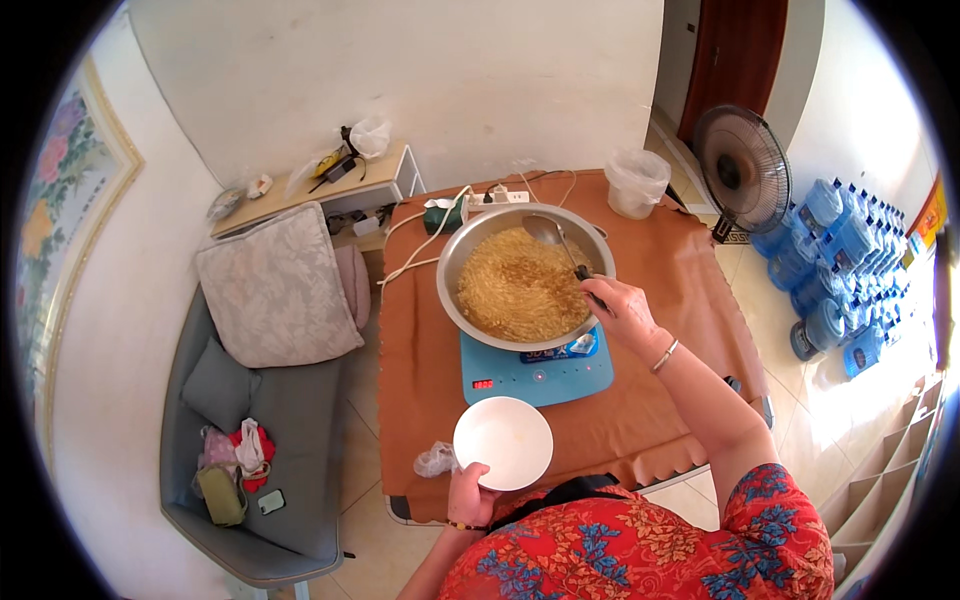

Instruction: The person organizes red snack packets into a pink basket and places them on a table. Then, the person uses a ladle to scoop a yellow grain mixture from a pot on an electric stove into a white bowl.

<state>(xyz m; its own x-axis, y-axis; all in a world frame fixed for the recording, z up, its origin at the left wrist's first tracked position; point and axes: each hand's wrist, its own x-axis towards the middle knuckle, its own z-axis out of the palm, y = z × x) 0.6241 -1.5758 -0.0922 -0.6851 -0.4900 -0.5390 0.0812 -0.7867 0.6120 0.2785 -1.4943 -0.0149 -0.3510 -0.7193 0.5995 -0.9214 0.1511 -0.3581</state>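
My right hand (619, 309) grips the dark handle of a metal ladle (550, 231). The ladle's bowl is over the far right part of a wide steel basin (450, 281), just inside its rim. Golden liquid with many pale pieces (517, 285) fills much of the basin. Under the basin is a blue induction cooktop (517, 382) with a lit red display. My left hand (472, 499) holds a white bowl (504, 442) by its near left edge, in front of the cooktop. The bowl's inside looks bare apart from a faint mark.
A brown cover (660, 247) drapes the table. Behind the basin are a power strip (499, 199), white cables and a green tissue box (445, 217). A lined bin (636, 184) stands back right, near a fan (742, 171). Crumpled plastic (435, 460) lies left of the bowl. A grey sofa (300, 420) is at left.
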